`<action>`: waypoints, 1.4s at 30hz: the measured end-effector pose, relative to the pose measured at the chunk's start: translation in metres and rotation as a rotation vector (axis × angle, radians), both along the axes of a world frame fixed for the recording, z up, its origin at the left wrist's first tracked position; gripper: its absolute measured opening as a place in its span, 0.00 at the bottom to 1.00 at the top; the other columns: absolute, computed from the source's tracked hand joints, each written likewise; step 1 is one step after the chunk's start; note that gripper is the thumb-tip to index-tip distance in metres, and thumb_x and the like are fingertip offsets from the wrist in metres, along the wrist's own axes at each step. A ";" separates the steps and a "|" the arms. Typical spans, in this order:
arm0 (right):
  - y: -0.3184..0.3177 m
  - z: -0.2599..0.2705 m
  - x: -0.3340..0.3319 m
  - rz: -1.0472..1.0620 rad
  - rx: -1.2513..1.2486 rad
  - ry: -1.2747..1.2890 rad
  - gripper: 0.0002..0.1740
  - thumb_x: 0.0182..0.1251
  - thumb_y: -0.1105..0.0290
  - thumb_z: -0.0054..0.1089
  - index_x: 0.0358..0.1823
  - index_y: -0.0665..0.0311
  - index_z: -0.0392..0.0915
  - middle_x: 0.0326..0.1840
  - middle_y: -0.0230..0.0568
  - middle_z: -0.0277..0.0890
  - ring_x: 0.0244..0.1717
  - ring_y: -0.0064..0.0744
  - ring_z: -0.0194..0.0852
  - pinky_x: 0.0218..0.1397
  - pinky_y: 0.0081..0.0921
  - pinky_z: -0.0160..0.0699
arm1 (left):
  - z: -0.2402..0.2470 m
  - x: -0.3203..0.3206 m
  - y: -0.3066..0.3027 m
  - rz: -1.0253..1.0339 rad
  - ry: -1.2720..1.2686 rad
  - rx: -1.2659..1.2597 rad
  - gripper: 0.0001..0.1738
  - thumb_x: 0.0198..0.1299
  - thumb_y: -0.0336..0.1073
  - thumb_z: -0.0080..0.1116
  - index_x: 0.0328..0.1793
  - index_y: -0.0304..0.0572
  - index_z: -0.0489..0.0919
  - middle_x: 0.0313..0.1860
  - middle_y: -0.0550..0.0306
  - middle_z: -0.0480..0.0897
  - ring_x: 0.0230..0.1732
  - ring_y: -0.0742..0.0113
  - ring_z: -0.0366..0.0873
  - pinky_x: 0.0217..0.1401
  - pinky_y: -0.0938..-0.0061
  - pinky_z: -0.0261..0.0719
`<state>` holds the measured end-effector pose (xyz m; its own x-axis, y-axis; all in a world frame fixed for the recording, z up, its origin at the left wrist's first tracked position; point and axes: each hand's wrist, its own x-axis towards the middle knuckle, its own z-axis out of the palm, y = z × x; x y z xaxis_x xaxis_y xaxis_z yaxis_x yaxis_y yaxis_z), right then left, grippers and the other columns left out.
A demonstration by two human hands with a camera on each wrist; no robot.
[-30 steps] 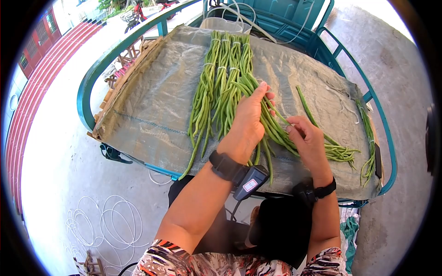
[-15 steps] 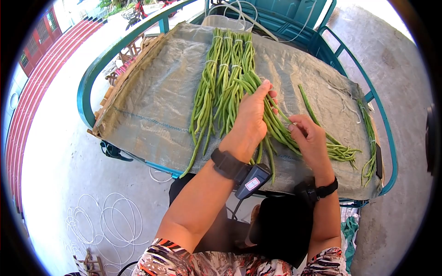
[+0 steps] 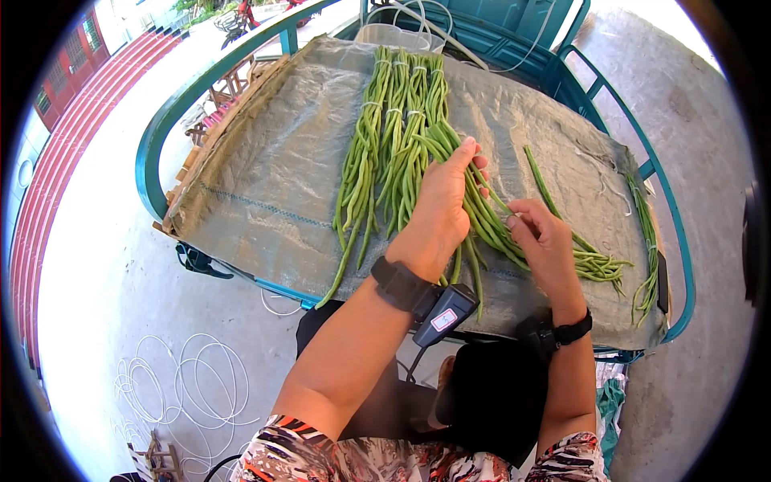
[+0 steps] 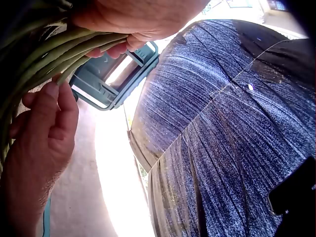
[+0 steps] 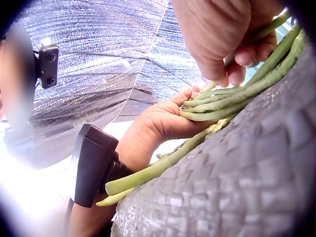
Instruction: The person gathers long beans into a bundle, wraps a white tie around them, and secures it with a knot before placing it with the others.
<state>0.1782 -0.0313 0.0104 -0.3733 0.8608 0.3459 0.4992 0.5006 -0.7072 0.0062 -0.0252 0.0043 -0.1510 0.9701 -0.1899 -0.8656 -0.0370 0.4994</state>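
My left hand (image 3: 444,201) grips a bunch of long green beans (image 3: 483,218) near its upper end, thumb lying over it. Toward the lower part of that bunch, my right hand (image 3: 548,245) pinches a bean between thumb and forefinger. The left wrist view shows the right hand's thumb (image 4: 48,96) against a bean at the edge of the bunch. In the right wrist view the bean ends (image 5: 207,106) lie by the left palm, under the right fingers. Several tied bundles of beans (image 3: 393,120) lie side by side, left of the held bunch, bound with pale ties.
Loose beans (image 3: 598,265) lie right of my right hand, and a thin tied bundle (image 3: 645,233) rests at the right edge. A woven grey sheet (image 3: 265,169) covers the teal cart bed, bordered by rails (image 3: 148,161). A clear tub (image 3: 393,36) stands behind.
Both hands keep the same hold on the beans, with barely any finger movement. The head view has shifted slightly.
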 end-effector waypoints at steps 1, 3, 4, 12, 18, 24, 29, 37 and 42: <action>0.000 0.000 0.000 -0.001 -0.003 0.004 0.08 0.62 0.71 0.59 0.42 0.64 0.78 0.21 0.36 0.68 0.22 0.23 0.65 0.29 0.22 0.65 | 0.001 0.001 0.001 0.009 -0.004 -0.007 0.10 0.63 0.40 0.61 0.42 0.42 0.78 0.32 0.59 0.80 0.31 0.68 0.75 0.30 0.72 0.72; 0.000 0.001 0.000 -0.001 0.006 -0.017 0.08 0.62 0.71 0.59 0.42 0.63 0.78 0.21 0.37 0.69 0.22 0.24 0.65 0.29 0.22 0.66 | 0.002 0.001 0.001 0.021 -0.008 -0.017 0.10 0.63 0.40 0.61 0.41 0.42 0.77 0.30 0.58 0.80 0.29 0.68 0.75 0.28 0.72 0.71; 0.000 0.002 0.001 -0.001 0.011 -0.027 0.08 0.62 0.71 0.59 0.42 0.63 0.78 0.21 0.37 0.69 0.22 0.24 0.66 0.29 0.23 0.66 | 0.003 0.001 0.000 0.023 -0.008 -0.019 0.10 0.63 0.40 0.61 0.41 0.42 0.77 0.30 0.58 0.80 0.29 0.68 0.75 0.27 0.72 0.71; 0.001 0.002 0.002 0.005 0.049 -0.039 0.09 0.61 0.71 0.61 0.43 0.62 0.78 0.22 0.38 0.71 0.23 0.25 0.68 0.29 0.23 0.67 | 0.000 0.000 0.000 -0.009 0.032 0.000 0.10 0.63 0.39 0.61 0.45 0.43 0.77 0.36 0.58 0.80 0.37 0.65 0.76 0.37 0.71 0.74; -0.001 0.002 0.003 0.006 0.020 -0.016 0.09 0.61 0.72 0.61 0.43 0.63 0.78 0.22 0.36 0.72 0.23 0.24 0.67 0.29 0.22 0.67 | 0.002 0.000 0.000 -0.011 0.065 0.001 0.09 0.64 0.40 0.59 0.44 0.44 0.77 0.37 0.58 0.80 0.36 0.66 0.76 0.37 0.71 0.74; -0.002 0.004 0.000 -0.025 0.001 0.078 0.08 0.62 0.73 0.60 0.43 0.64 0.78 0.23 0.36 0.71 0.24 0.22 0.66 0.30 0.20 0.67 | -0.002 -0.001 0.002 -0.002 0.095 0.048 0.10 0.65 0.42 0.58 0.42 0.45 0.76 0.36 0.57 0.80 0.36 0.66 0.76 0.37 0.71 0.74; -0.002 0.007 0.000 -0.041 0.034 0.089 0.07 0.62 0.72 0.60 0.42 0.63 0.79 0.23 0.36 0.71 0.24 0.22 0.67 0.30 0.20 0.68 | 0.008 0.005 0.001 0.069 0.081 0.046 0.13 0.66 0.45 0.57 0.37 0.44 0.74 0.28 0.59 0.78 0.29 0.68 0.74 0.33 0.69 0.74; 0.005 0.033 0.042 -0.785 0.449 -0.127 0.11 0.65 0.58 0.58 0.35 0.56 0.81 0.25 0.34 0.78 0.25 0.36 0.76 0.29 0.29 0.70 | 0.001 -0.001 0.005 -0.101 -0.138 0.099 0.12 0.65 0.46 0.59 0.35 0.50 0.72 0.20 0.70 0.70 0.26 0.70 0.71 0.44 0.67 0.75; 0.025 0.027 0.080 -0.854 0.631 -0.343 0.08 0.62 0.62 0.58 0.38 0.55 0.81 0.33 0.34 0.80 0.37 0.39 0.76 0.41 0.35 0.72 | 0.001 -0.002 0.004 -0.078 -0.124 0.049 0.11 0.64 0.45 0.60 0.37 0.51 0.73 0.20 0.69 0.70 0.24 0.70 0.68 0.41 0.68 0.72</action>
